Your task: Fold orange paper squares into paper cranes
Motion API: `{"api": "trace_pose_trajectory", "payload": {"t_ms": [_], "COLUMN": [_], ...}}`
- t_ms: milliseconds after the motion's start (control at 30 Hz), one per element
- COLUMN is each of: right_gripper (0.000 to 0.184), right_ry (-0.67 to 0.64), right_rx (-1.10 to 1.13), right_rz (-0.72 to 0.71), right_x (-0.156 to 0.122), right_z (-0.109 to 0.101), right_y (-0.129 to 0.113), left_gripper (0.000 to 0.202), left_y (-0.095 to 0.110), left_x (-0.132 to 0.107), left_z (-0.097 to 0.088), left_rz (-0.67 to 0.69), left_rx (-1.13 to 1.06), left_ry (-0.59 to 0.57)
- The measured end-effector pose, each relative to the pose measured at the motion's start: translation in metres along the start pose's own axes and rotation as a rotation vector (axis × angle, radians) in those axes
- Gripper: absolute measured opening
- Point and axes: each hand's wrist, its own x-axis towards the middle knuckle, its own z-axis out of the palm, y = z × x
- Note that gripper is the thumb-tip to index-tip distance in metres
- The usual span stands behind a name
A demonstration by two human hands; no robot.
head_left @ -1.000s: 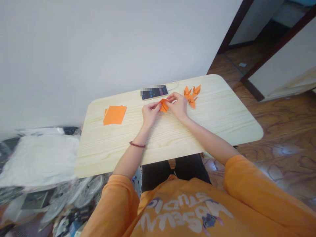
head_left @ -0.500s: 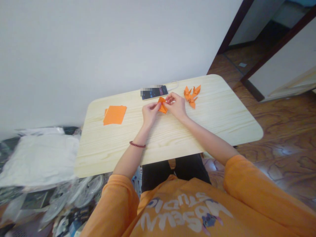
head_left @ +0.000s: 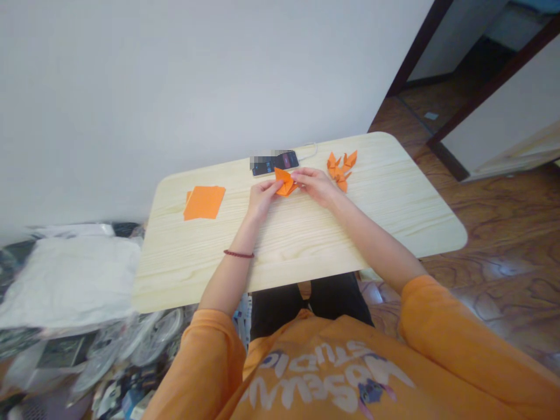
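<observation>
Between my hands is a partly folded piece of orange origami paper [head_left: 284,182], its flaps spread and one point standing up. My left hand [head_left: 261,197] pinches its left side with thumb and fingers. At its right edge, my right hand [head_left: 315,184] grips a flap between thumb and fingertips. Just right of that hand lie several folded orange paper figures [head_left: 340,169], close together. A small stack of square orange sheets [head_left: 205,202] rests to the left of my left hand. Some of the held paper is hidden by my fingers.
A phone [head_left: 275,163] with a white cable [head_left: 311,150] lies behind my hands on the pale wooden table [head_left: 184,268]. The white wall [head_left: 196,81] borders the table's far side. Bagged items [head_left: 74,280] are piled at the left; wooden floor [head_left: 503,245] shows at the right.
The folded paper has opened wider and turned, with a point now up at the left. My right hand has shifted to its right edge; my left hand has moved slightly left.
</observation>
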Motion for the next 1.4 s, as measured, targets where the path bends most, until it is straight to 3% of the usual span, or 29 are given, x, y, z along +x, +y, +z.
{"api": "trace_pose_trajectory", "payload": {"t_ms": [267, 900, 1400], "right_gripper": [0.035, 0.044, 0.031], "right_ry": [-0.061, -0.064, -0.07], "right_rx": [0.052, 0.151, 0.206], "right_rz": [0.041, 0.135, 0.137], "right_x": [0.0004, -0.003, -0.0019], "right_z": [-0.0013, 0.0038, 0.0004], "right_y": [0.0008, 0.0014, 0.0014], "left_gripper": [0.035, 0.037, 0.037], "left_y": [-0.0007, 0.0032, 0.0018], "left_x": [0.0004, -0.0017, 0.0003], "left_z": [-0.0004, 0.0002, -0.0029], "left_rz": [0.016, 0.014, 0.046], "left_rx": [0.022, 0.012, 0.017], "left_ry": [-0.022, -0.077, -0.072]}}
